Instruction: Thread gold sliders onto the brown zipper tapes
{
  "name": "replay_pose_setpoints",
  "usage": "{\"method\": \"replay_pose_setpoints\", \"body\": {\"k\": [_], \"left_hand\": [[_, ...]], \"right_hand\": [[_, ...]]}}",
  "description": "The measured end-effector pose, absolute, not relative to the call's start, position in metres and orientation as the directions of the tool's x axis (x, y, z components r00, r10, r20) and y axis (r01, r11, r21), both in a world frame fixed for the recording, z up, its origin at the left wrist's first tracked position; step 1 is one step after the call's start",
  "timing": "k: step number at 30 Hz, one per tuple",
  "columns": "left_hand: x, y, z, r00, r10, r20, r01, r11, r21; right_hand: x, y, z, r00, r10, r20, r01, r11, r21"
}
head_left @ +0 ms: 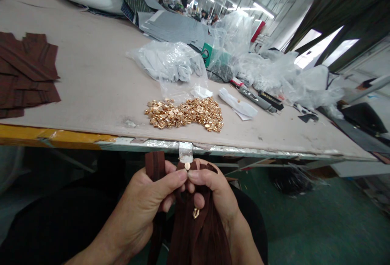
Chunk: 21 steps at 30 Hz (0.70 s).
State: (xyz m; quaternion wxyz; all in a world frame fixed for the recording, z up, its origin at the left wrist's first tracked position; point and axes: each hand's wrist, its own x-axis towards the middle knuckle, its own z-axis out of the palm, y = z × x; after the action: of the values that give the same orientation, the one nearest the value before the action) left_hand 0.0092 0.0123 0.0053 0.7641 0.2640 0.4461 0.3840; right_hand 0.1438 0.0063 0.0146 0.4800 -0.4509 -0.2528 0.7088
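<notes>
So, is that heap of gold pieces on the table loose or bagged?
Loose: the gold pieces lie spread directly on the table, with the clear bag behind them, not around them.

The left hand [149, 192] and right hand [221, 194] meet close together, both pinching, left thumb [173, 182] and right thumb [201, 176] nearly tip to tip, other fingers curled. The bare left forearm [106, 236] and right forearm [245, 238] slant inward above dark-clad legs [57, 220].

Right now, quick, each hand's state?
Left hand: closed, holding a brown strip, thumb at a gold piece.
Right hand: closed, holding brown strips, thumb there too.
</notes>
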Motion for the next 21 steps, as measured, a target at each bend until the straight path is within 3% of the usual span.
{"method": "replay_pose_setpoints", "body": {"k": [7,13,17,21], "left_hand": [[0.015,0.012,0.006,0.183,0.896,-0.405,-0.312,0.443,0.840],[0.008,0.010,-0.001,0.218,0.913,-0.345,-0.086,0.370,0.925],[0.007,0.010,0.002,0.259,0.912,-0.318,-0.040,0.339,0.940],[0.009,0.010,0.007,0.247,0.917,-0.314,-0.048,0.335,0.941]], "right_hand": [[0.148,0.010,0.017,-0.107,0.921,-0.375,-0.444,-0.381,-0.811],[0.160,0.014,0.028,-0.012,0.972,-0.236,-0.041,-0.236,-0.971],[0.155,0.016,0.040,0.023,0.985,-0.173,0.173,-0.175,-0.969],[0.146,0.022,0.049,0.094,0.995,0.029,0.486,-0.020,-0.874]]}}
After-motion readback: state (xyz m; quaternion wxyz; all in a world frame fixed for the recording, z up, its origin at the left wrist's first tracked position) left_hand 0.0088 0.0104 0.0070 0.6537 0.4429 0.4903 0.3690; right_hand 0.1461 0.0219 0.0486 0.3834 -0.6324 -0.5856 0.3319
